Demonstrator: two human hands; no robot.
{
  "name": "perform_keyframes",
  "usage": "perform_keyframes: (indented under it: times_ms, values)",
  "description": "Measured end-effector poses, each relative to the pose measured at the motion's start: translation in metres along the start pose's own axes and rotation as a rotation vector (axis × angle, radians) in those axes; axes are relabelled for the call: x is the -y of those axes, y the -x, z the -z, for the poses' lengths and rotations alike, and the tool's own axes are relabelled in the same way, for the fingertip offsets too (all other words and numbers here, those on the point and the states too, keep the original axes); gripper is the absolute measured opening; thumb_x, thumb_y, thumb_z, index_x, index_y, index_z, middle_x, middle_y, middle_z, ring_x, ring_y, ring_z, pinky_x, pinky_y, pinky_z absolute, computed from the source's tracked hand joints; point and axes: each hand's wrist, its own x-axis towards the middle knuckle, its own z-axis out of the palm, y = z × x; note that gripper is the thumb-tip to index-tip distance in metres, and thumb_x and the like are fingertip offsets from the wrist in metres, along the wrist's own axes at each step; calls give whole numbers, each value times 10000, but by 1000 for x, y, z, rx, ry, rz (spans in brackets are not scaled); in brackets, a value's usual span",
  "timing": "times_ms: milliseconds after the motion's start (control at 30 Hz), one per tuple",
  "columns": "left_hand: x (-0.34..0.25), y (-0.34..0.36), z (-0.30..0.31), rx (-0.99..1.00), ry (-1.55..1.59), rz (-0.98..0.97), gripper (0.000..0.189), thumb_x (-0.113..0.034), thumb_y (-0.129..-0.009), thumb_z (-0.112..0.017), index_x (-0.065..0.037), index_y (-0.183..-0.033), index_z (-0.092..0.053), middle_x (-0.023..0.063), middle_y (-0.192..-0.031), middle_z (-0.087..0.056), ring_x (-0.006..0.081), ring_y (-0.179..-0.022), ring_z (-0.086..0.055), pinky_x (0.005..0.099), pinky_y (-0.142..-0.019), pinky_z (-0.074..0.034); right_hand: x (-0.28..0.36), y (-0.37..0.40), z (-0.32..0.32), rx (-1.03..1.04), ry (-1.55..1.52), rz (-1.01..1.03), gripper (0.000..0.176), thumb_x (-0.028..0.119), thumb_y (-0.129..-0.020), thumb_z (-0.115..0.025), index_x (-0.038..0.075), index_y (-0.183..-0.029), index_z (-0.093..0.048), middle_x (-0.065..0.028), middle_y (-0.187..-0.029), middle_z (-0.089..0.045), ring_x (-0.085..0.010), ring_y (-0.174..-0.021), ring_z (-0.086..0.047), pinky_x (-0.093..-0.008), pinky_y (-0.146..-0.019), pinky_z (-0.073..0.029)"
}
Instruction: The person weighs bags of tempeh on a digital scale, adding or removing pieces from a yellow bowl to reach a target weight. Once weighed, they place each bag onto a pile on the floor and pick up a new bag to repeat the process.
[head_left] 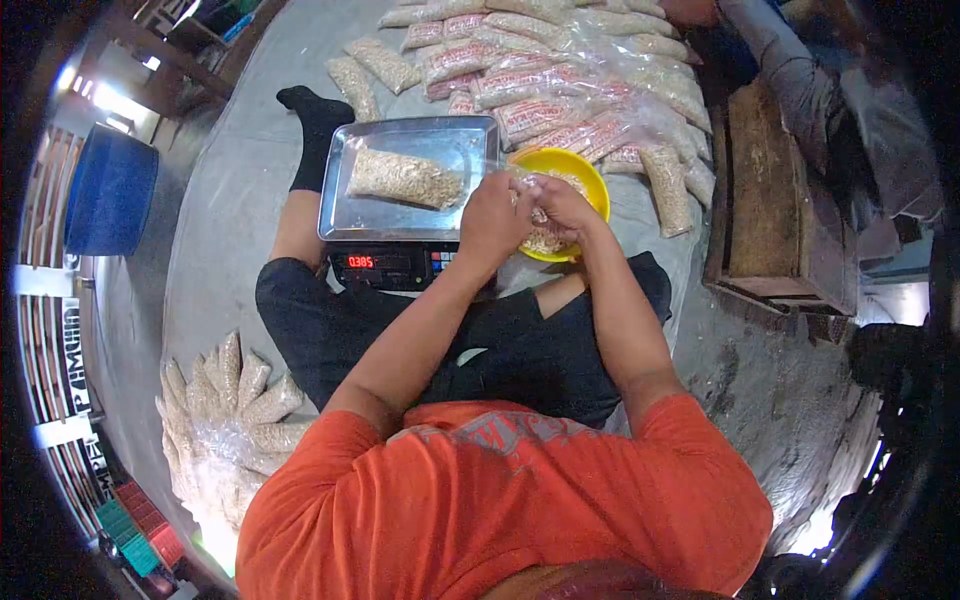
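Observation:
A clear plastic bag filled with pale, grain-like pieces (400, 178) lies on its side on the metal pan (350, 222) of a digital scale. The red display (360, 262) reads 0.385. To the right of the pan, my left hand (492, 218) and my right hand (562, 205) meet with fingers closed around clear plastic (518, 178). Whether this plastic is the mouth of the bag on the pan I cannot tell. Both hands are over the near-left part of a yellow bowl (598, 185) that holds more of the pale pieces.
Many filled bags with red print (540, 110) are piled beyond the bowl. Another cluster of filled bags (235, 400) lies at my left side. A wooden box (765, 190) stands at the right, with a person's sleeve (785, 60) above it. A blue barrel (112, 190) is at the left.

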Motion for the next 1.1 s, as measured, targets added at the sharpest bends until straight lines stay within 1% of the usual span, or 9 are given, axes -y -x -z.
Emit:
perform_keyframes:
  times_ms: [167, 300, 367, 500, 600, 667, 800, 1000, 1100]
  values:
    - [7, -8, -3, 62, 126, 216, 226, -223, -979, -581, 2, -984, -595, 266, -963, -661, 471, -899, -660, 564, -783, -508, 17, 10, -11, 45, 55, 94, 346, 291, -1004, -657, 130, -1310, -667, 6, -1091, -686, -99, -927, -619, -265, -666, -519]
    - [15, -5, 0, 68, -2, 145, 216, -208, -989, -563, 8, -989, -570, 272, -950, -658, 464, -893, -661, 553, -777, -515, 24, 14, -16, 16, -78, -25, 349, 287, -1002, -658, 111, -1303, -679, 8, -1105, -684, -99, -929, -614, -288, -690, -536]
    - [19, -4, 3, -12, -55, -82, 197, -220, -1028, -519, -28, -1053, -551, 256, -889, -668, 491, -851, -659, 568, -738, -515, 34, 18, -17, -76, 57, -53, 319, 274, -1001, -655, 89, -1256, -699, 4, -1049, -693, -108, -885, -621, -298, -697, -540]
    - [12, -6, 5, 55, -105, 14, 219, -244, -1018, -550, -27, -1051, -549, 251, -888, -664, 480, -850, -657, 562, -737, -514, 35, 21, -21, -143, 227, -51, 297, 263, -1001, -648, 72, -1220, -712, -5, -962, -693, -113, -805, -620, -298, -668, -531]
    - [-10, -4, 10, 80, 14, 105, 243, -208, -974, -610, 4, -1075, -547, 250, -937, -658, 451, -866, -653, 521, -770, -521, 31, 18, -19, -184, 404, 117, 290, 272, -1004, -651, 69, -1198, -721, -13, -911, -690, -118, -747, -611, -296, -624, -512]
    - [-7, 0, -3, 12, 76, 228, 247, -223, -969, -624, -7, -1073, -562, 236, -964, -663, 436, -896, -654, 511, -784, -519, 33, 25, -24, -130, 222, 92, 296, 288, -1006, -657, 63, -1187, -722, -29, -920, -690, -124, -742, -605, -297, -597, -497]
    - [-2, 1, -13, -14, 86, 254, 211, -207, -982, -601, -10, -1057, -589, 233, -1016, -666, 429, -941, -656, 513, -804, -519, 41, 30, -36, -138, 254, 176, 291, 290, -1008, -658, 59, -1174, -722, -39, -910, -685, -129, -727, -596, -295, -580, -483]
    - [14, 5, -17, -122, 20, 38, 188, -191, -1009, -542, -30, -1067, -621, 246, -996, -683, 457, -928, -664, 527, -814, -527, 13, 14, -2, -201, 173, -10, 273, 273, -1012, -636, 53, -1153, -717, -33, -911, -689, -137, -821, -628, -293, -600, -514]
    - [14, 5, -16, -62, 23, 95, 195, -202, -1008, -549, -35, -1068, -628, 241, -988, -684, 457, -918, -664, 527, -812, -530, 40, 40, -10, -363, -368, -37, 241, 223, -1007, -593, 47, -1120, -713, -60, -930, -687, -153, -783, -657, -310, -570, -538]
